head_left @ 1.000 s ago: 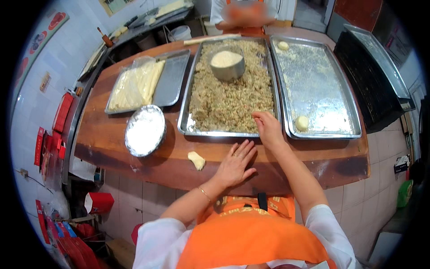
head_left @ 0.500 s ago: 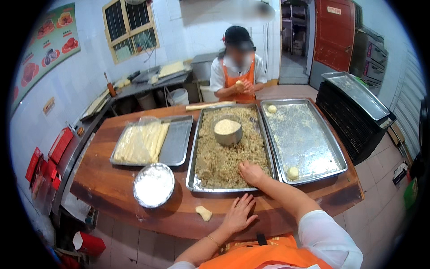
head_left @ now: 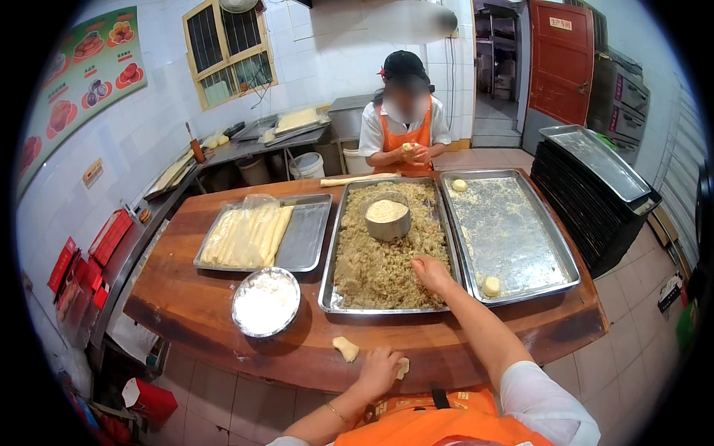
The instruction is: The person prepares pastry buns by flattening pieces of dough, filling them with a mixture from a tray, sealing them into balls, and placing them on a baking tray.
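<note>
In the head view, your left hand (head_left: 381, 369) is low over the near edge of the wooden table (head_left: 201, 316), fingers bent, right beside a small flattened dough piece (head_left: 402, 368); I cannot tell whether they grasp it. A second dough lump (head_left: 345, 348) lies just beyond that hand, to its left.

Your right hand (head_left: 433, 275) reaches over the near right part of the crumbly brown filling (head_left: 364, 275), its fingers drawn together; whether they pinch any filling, I cannot tell. The filling spreads across the middle tray (head_left: 387, 311), and a round metal container (head_left: 390, 230) of pale crumbs stands in it.

To your right, the next tray (head_left: 517, 241) bears one dough ball (head_left: 491, 286) at its near left corner and another (head_left: 460, 185) at the far left. On your left are a bowl (head_left: 272, 334) of white powder and, behind it, a tray (head_left: 306, 234) of pale dough strips (head_left: 249, 236) partly under clear plastic. Across the table, a co-worker (head_left: 405, 137) in an orange apron holds a dough piece in both hands.
</note>
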A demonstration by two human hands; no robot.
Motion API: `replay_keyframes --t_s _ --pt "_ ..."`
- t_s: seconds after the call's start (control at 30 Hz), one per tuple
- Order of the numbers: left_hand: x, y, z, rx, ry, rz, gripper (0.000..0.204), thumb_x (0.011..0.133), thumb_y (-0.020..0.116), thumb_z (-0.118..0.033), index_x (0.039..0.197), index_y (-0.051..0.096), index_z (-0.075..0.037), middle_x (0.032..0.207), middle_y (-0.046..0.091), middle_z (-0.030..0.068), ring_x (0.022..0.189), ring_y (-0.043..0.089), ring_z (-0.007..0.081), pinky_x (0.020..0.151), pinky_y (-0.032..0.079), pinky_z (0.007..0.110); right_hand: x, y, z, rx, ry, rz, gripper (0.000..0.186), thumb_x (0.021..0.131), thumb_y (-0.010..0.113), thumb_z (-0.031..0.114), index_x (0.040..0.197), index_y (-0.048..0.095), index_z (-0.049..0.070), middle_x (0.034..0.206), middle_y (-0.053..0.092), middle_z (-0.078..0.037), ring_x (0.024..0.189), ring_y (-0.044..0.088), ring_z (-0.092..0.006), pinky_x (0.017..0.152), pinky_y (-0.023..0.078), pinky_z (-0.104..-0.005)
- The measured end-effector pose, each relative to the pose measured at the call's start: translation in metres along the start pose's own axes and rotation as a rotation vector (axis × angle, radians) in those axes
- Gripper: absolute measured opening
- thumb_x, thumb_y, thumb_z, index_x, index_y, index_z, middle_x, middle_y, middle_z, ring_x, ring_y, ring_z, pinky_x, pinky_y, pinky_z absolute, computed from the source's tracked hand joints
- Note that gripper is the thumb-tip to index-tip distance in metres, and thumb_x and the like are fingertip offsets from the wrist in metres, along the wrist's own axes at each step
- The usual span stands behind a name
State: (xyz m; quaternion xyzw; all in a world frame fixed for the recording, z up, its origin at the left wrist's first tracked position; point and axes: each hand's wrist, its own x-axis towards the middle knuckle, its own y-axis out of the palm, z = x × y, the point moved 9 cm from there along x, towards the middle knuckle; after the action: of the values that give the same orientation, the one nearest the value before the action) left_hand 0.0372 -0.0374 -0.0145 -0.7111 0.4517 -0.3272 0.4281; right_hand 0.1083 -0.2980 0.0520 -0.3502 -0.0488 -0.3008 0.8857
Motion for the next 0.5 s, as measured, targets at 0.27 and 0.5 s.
replay_keyframes --t_s 0.27,0.5 --pt "-0.001 0.007 0.059 -0.855 -0.357 0.026 0.021 0.092 0.065 -0.018 0.107 0.058 -0.005 0.106 0.068 0.0132 0.096 0.067 0.0301 0.081 0.053 0.038 -0.002 -0.006 0.001 -0.174 0.087 -0.02 0.045 0.101 0.05 0.043 0.091 0.071 0.004 0.081 0.07 -0.018 0.08 0.066 -0.0379 0.074 0.051 -0.0462" --pt "0.024 -0.004 0.015 -2.068 -0.359 0.112 0.028 0.1 0.058 -0.01 0.121 0.051 0.006 0.122 0.064 0.0217 0.114 0.065 0.0353 0.101 0.054 0.048 0.01 0.003 -0.043 0.171 0.051 -0.112 0.043 0.1 0.054 0.04 0.082 0.069 0.004 0.075 0.068 -0.016 0.075 0.066 -0.0357 0.072 0.05 -0.046"
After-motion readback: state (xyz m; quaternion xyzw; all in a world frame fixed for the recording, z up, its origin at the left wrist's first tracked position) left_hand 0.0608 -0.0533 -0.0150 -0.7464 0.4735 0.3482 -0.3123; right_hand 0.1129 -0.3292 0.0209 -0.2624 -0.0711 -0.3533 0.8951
